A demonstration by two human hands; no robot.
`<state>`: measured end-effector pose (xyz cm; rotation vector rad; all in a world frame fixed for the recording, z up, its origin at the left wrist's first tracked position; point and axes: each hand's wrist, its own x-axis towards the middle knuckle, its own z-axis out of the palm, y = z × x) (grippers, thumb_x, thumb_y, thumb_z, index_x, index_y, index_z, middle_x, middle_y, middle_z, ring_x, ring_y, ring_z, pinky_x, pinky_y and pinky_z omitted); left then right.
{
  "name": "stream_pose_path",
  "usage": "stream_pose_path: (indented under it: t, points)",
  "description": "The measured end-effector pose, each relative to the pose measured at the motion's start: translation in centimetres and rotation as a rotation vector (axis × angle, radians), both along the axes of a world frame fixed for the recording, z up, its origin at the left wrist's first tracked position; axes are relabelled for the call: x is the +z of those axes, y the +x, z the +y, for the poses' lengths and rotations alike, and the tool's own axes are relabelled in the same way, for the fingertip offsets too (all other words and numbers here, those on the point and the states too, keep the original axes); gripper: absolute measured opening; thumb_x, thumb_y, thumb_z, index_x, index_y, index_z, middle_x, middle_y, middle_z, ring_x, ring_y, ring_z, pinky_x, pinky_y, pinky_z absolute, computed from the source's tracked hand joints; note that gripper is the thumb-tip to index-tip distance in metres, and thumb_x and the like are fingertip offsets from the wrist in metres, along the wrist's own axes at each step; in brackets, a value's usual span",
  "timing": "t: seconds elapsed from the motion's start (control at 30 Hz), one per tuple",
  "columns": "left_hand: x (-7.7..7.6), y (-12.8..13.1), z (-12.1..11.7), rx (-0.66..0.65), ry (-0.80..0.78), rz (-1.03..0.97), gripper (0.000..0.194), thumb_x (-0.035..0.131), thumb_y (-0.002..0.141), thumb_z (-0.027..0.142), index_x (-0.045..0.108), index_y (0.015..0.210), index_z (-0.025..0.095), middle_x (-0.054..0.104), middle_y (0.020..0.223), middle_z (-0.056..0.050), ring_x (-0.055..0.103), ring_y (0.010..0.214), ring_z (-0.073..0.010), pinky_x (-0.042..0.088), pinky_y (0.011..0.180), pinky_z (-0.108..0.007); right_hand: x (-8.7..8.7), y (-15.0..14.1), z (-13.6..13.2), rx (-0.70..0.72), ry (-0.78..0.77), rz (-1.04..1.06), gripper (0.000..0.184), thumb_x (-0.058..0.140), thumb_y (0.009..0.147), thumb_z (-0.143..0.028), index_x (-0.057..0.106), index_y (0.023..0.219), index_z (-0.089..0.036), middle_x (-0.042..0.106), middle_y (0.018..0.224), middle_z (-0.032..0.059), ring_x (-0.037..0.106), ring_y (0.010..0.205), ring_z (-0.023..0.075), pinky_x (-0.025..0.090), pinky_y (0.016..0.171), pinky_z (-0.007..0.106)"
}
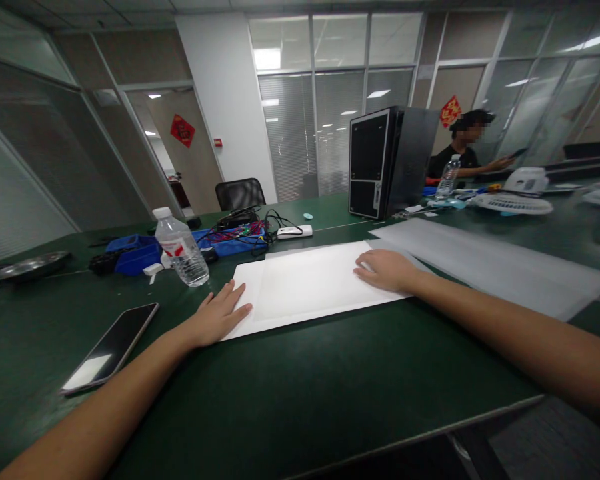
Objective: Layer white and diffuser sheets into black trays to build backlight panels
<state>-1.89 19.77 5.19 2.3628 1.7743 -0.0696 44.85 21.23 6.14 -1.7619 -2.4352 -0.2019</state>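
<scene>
A wide white sheet of paper (305, 280) lies flat on the green table (330, 380) in front of me. My left hand (220, 313) rests on its left end, fingers stretched out and spread. On the sheet's right part lies my right hand (387, 270), palm down, with fingers extended and slightly bent. Neither hand grips anything. To the right, partly behind my right forearm, a large translucent sheet (480, 260) lies on the table; part of it shows close to the white paper.
Left of the paper stand a water bottle (181, 250) and a phone (111, 347). Behind are blue trays (240, 243) with wires and a white device (295, 232). A computer tower (393, 163) stands at the back. A person (463, 150) sits far right near a fan (515, 200).
</scene>
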Motion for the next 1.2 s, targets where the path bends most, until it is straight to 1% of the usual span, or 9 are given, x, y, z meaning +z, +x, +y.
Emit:
stream_pose_path:
  t: [0.07, 0.17, 0.23, 0.37, 0.5, 0.67, 0.93, 1.1, 1.2]
  points:
    - [-0.1, 0.0, 0.0, -0.003, 0.001, 0.002, 0.100, 0.018, 0.098, 0.079, 0.016, 0.173, 0.012, 0.001, 0.179, -0.016, 0.004, 0.167, -0.0316, 0.007, 0.133, -0.057, 0.1, 1.4, 0.6, -0.076, 0.012, 0.002, 0.062, 0.038, 0.104, -0.060, 0.074, 0.132, -0.019, 0.073, 0.134, 0.0151, 0.068, 0.118, 0.0344, 0.052, 0.096, 0.046]
    - [-0.2, -0.1, 0.2, -0.008, 0.000, 0.000, 0.100, 0.018, 0.098, 0.079, 0.016, 0.172, 0.011, 0.001, 0.179, -0.016, 0.004, 0.167, -0.0320, 0.007, 0.133, -0.057, 0.3, 3.7, 1.4, -0.237, 0.012, -0.014, 0.061, 0.041, 0.101, -0.061, 0.077, 0.130, -0.020, 0.075, 0.129, 0.0158, 0.070, 0.113, 0.0363, 0.053, 0.088, 0.046]
    - [-0.3, -0.2, 0.2, -0.010, 0.002, -0.006, 0.100, 0.019, 0.099, 0.079, 0.016, 0.172, 0.012, 0.001, 0.179, -0.016, 0.004, 0.167, -0.0321, 0.007, 0.133, -0.058, 0.3, 4.6, 1.7, -0.282, -0.001, -0.025, 0.057, 0.045, 0.100, -0.059, 0.078, 0.127, -0.021, 0.077, 0.125, 0.0152, 0.070, 0.109, 0.0365, 0.053, 0.084, 0.045]
    - [-0.4, -0.3, 0.2, -0.012, 0.011, -0.021, 0.099, 0.019, 0.099, 0.079, 0.017, 0.172, 0.012, 0.000, 0.178, -0.017, 0.005, 0.167, -0.0326, 0.010, 0.133, -0.060, -0.1, 4.5, 1.7, -0.222, 0.006, -0.029, 0.056, 0.043, 0.100, -0.056, 0.078, 0.128, -0.022, 0.075, 0.130, 0.0141, 0.070, 0.112, 0.0362, 0.054, 0.086, 0.046]
    - [-0.4, -0.2, 0.2, -0.005, 0.024, -0.021, 0.098, 0.019, 0.099, 0.078, 0.018, 0.172, 0.012, 0.001, 0.178, -0.016, 0.007, 0.167, -0.0328, 0.011, 0.133, -0.059, -0.5, 2.5, 1.2, -0.102, 0.016, -0.015, 0.059, 0.040, 0.102, -0.056, 0.076, 0.131, -0.019, 0.072, 0.137, 0.0141, 0.069, 0.118, 0.0355, 0.054, 0.093, 0.046]
    - [-0.4, -0.1, 0.3, -0.009, 0.018, 0.003, 0.100, 0.020, 0.099, 0.078, 0.016, 0.172, 0.010, 0.003, 0.179, -0.017, 0.004, 0.167, -0.0319, 0.011, 0.133, -0.057, -0.4, 0.9, 0.6, -0.016, 0.009, 0.056, 0.059, 0.040, 0.104, -0.057, 0.077, 0.130, -0.019, 0.074, 0.133, 0.0127, 0.070, 0.118, 0.0324, 0.053, 0.098, 0.044]
    - [-0.7, -0.4, 0.4, -0.012, 0.038, -0.003, 0.094, 0.021, 0.100, 0.071, 0.018, 0.172, 0.012, 0.007, 0.179, -0.015, 0.007, 0.167, -0.0315, 0.013, 0.133, -0.057, -0.2, 2.3, 1.2, -0.090, 0.017, 0.067, 0.056, 0.041, 0.102, -0.057, 0.082, 0.120, -0.023, 0.079, 0.122, 0.0112, 0.073, 0.105, 0.0317, 0.054, 0.084, 0.041]
    - [-0.6, -0.4, 0.6, 0.017, 0.026, -0.031, 0.089, 0.020, 0.100, 0.065, 0.020, 0.172, 0.011, 0.008, 0.178, -0.014, 0.007, 0.167, -0.0293, 0.013, 0.133, -0.056, -0.1, 2.2, 1.1, -0.097, 0.006, 0.048, 0.055, 0.042, 0.102, -0.058, 0.082, 0.119, -0.024, 0.079, 0.120, 0.0109, 0.073, 0.105, 0.0318, 0.053, 0.082, 0.040]
    - [-0.4, -0.1, 0.6, 0.036, 0.014, -0.037, 0.092, 0.018, 0.100, 0.067, 0.020, 0.172, 0.010, 0.009, 0.178, -0.013, 0.008, 0.167, -0.0287, 0.013, 0.133, -0.054, 0.0, 1.5, 0.7, -0.094, 0.012, 0.012, 0.056, 0.041, 0.102, -0.057, 0.081, 0.120, -0.024, 0.078, 0.124, 0.0120, 0.072, 0.109, 0.0336, 0.054, 0.085, 0.043]
